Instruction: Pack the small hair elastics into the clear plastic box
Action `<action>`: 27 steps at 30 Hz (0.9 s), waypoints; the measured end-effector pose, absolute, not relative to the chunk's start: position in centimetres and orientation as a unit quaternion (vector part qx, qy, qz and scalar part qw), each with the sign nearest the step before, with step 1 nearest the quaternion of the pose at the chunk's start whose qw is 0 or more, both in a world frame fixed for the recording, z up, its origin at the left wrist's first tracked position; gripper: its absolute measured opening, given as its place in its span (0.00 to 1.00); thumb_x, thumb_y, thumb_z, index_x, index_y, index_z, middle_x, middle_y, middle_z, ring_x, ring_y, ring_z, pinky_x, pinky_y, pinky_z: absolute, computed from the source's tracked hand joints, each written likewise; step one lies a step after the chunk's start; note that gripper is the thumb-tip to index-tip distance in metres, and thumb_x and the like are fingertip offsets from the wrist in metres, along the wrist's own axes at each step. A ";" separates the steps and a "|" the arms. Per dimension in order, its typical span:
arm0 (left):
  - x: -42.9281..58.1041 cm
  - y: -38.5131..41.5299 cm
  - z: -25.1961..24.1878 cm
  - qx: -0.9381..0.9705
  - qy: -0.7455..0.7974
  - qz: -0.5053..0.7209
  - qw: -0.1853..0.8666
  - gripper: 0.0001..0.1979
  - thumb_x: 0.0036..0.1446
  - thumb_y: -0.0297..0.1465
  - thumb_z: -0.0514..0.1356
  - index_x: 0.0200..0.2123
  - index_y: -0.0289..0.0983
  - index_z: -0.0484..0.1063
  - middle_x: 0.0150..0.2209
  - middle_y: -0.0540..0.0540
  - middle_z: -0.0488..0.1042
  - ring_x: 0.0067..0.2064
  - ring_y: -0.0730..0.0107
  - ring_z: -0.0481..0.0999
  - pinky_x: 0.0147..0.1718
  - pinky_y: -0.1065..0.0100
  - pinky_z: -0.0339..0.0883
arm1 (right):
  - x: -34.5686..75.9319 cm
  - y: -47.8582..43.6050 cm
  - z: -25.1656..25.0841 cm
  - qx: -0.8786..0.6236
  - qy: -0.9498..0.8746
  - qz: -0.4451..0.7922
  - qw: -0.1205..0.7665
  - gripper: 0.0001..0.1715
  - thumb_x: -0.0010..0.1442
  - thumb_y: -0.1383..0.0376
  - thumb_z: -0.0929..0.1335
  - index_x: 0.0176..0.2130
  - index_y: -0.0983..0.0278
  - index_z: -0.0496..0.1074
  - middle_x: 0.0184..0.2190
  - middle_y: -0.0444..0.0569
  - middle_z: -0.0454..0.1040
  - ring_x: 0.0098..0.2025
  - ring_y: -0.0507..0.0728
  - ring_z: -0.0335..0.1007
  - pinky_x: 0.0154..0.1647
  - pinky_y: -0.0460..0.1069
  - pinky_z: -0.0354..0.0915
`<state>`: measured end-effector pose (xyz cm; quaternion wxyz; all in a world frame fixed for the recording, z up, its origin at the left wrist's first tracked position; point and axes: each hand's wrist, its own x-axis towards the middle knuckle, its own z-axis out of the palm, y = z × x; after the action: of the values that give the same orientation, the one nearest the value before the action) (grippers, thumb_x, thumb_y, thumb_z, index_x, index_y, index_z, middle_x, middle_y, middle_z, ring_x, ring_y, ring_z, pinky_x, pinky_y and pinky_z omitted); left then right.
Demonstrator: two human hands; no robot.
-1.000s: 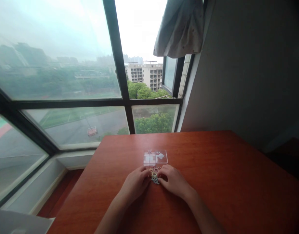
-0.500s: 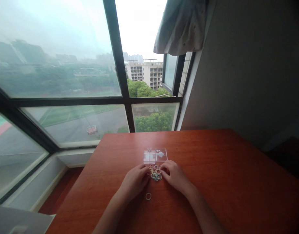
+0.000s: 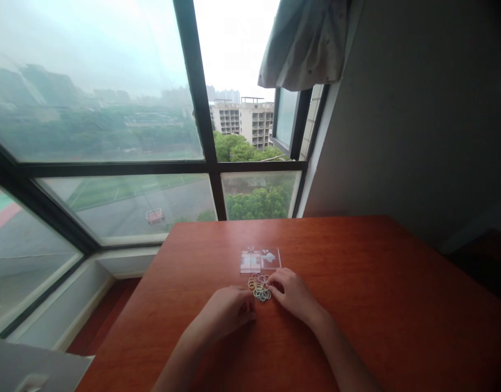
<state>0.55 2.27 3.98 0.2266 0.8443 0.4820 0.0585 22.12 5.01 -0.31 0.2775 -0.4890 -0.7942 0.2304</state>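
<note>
A small pile of pastel hair ties (image 3: 259, 287) lies on the table, yellow, pink and bluish rings overlapping. My left hand (image 3: 232, 310) is just below and left of it, fingers curled toward the thumb; what they hold, if anything, is hidden. At the pile's right edge, the bent fingertips of my right hand (image 3: 289, 291) close around the side of a hair tie. Just behind the pile lies an opened clear plastic box (image 3: 250, 261), its transparent lid (image 3: 270, 258) folded out flat with a white print on it.
The reddish-brown wooden table (image 3: 356, 272) reaches to the window frame (image 3: 212, 169) at the back. A grey wall (image 3: 397, 136) rises on the right, and a curtain (image 3: 303, 49) hangs above. The table's left edge drops to the floor.
My left hand has moved down from the pile's left side toward the single hair tie that lay in front; that tie no longer shows. My right hand stays almost still.
</note>
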 end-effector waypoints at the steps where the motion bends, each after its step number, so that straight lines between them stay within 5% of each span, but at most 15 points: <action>1: 0.7 2.4 3.9 0.843 0.489 0.068 0.216 0.02 0.51 0.29 0.60 0.30 0.40 0.72 0.32 0.52 0.77 0.31 0.72 0.71 0.28 0.73 0.54 | 22.1 5.0 -0.3 -0.489 -0.794 0.232 0.278 0.06 0.58 0.68 0.67 0.31 0.61 0.74 0.33 0.45 0.74 0.39 0.54 0.67 0.42 0.48 0.60; 27: 0.1 3.3 3.3 0.829 0.512 0.117 0.194 0.05 0.56 0.29 0.56 0.31 0.39 0.71 0.34 0.49 0.73 0.32 0.72 0.70 0.30 0.73 0.58 | 21.7 4.7 0.1 -0.526 -0.776 0.229 0.260 0.02 0.56 0.67 0.68 0.32 0.60 0.72 0.33 0.43 0.74 0.37 0.53 0.68 0.40 0.46 0.60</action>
<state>0.10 3.27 3.34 0.1943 0.8286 0.5119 0.1166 21.68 4.65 0.10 0.2600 -0.5265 -0.7762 0.2295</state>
